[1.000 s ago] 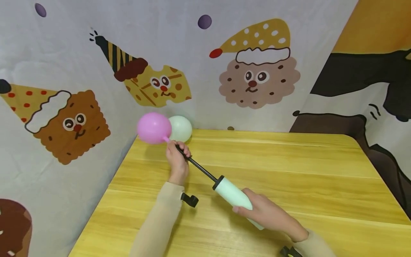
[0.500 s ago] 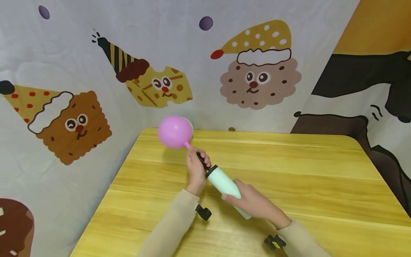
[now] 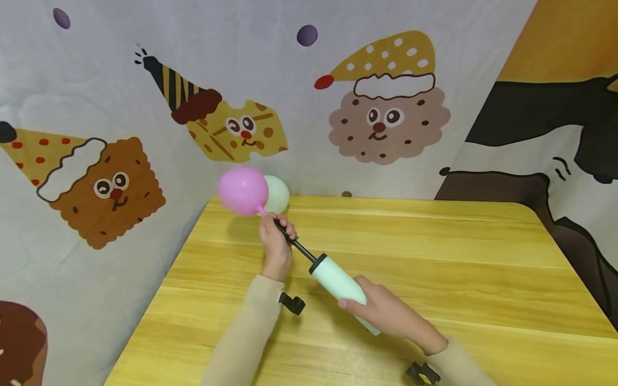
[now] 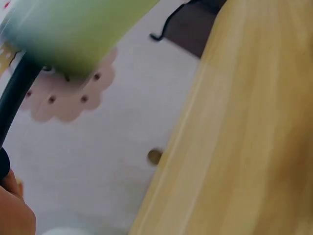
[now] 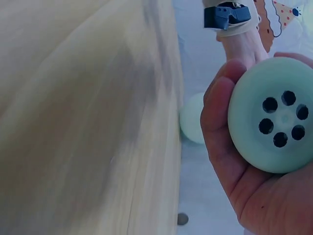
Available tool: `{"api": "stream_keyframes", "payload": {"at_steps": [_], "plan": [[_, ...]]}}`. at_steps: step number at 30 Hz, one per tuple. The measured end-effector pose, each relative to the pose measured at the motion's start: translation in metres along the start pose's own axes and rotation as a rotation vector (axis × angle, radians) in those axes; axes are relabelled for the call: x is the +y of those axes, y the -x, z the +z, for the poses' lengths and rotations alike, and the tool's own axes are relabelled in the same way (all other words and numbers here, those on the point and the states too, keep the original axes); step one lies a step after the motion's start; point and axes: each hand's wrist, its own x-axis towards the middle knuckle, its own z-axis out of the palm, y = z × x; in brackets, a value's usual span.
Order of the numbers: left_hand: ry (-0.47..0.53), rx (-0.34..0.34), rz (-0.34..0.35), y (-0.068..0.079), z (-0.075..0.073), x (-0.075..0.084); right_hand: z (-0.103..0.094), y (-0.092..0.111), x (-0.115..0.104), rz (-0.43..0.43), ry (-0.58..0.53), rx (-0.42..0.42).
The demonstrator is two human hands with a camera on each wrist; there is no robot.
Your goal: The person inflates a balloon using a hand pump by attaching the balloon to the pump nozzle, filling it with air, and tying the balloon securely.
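Note:
A mint-green balloon pump slants across the middle of the head view, part of its black rod showing. My left hand grips the black handle at the rod's far end, beside the neck of an inflated pink balloon. Whether the fingers also pinch that neck is hidden. My right hand is wrapped round the pump's mint barrel. In the right wrist view the barrel's round end, with several holes, faces the camera inside the curled fingers. The left wrist view has the barrel blurred at top left.
Behind the pink balloon, a pale mint balloon lies at the wooden table's far left corner. A printed cloth with cartoon biscuits hangs along the back and left edges. Both wrists carry small black camera mounts.
The barrel slid up the rod to my left hand, then drew back, baring part of the rod again. The pink balloon swung right over the mint one, then back left.

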Motion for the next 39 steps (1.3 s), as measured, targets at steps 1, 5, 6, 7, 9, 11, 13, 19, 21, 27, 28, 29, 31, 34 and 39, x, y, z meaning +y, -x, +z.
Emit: {"api": "stream_keyframes", "payload": {"at_steps": [1,5,6,7,9,11,13,19,21,27,28,29,31,34,39], "plan": [[0.008,0.012,0.011,-0.005,-0.003,0.004,-0.002,0.005,0.001,-0.004,0.01,-0.004],[0.041,0.044,0.04,-0.015,-0.012,0.015,-0.007,0.019,0.008,-0.041,0.04,-0.017],[0.046,0.046,0.043,-0.016,-0.013,0.016,-0.007,0.021,0.009,-0.053,0.041,-0.018],[0.044,0.047,0.043,-0.016,-0.013,0.017,-0.007,0.022,0.011,-0.061,0.04,-0.019],[0.034,0.036,0.037,-0.014,-0.013,0.016,-0.005,0.022,0.012,-0.07,0.035,-0.027],[0.024,0.029,0.035,-0.01,-0.013,0.012,-0.003,0.02,0.013,-0.066,0.037,-0.028],[0.005,0.024,0.033,-0.006,-0.012,0.008,0.0,0.017,0.013,-0.056,0.04,-0.03],[-0.031,0.006,0.001,0.011,-0.002,-0.008,0.008,0.002,0.008,-0.03,0.055,-0.003],[-0.03,-0.006,-0.019,0.017,0.003,-0.012,0.008,-0.005,0.006,-0.028,0.05,0.004],[-0.053,-0.061,-0.05,0.032,0.014,-0.021,0.007,-0.022,0.0,-0.044,0.029,0.023],[-0.058,-0.069,-0.05,0.034,0.015,-0.021,0.007,-0.023,0.0,-0.045,0.027,0.026],[-0.06,-0.073,-0.052,0.034,0.015,-0.022,0.006,-0.024,0.0,-0.046,0.025,0.027],[-0.061,-0.078,-0.055,0.035,0.014,-0.022,0.007,-0.025,-0.001,-0.043,0.017,0.024],[-0.069,-0.085,-0.064,0.034,0.013,-0.021,0.008,-0.022,0.0,-0.032,-0.001,0.021],[-0.084,-0.085,-0.052,0.025,0.008,-0.012,0.01,-0.013,0.0,-0.006,-0.018,0.012]]}}
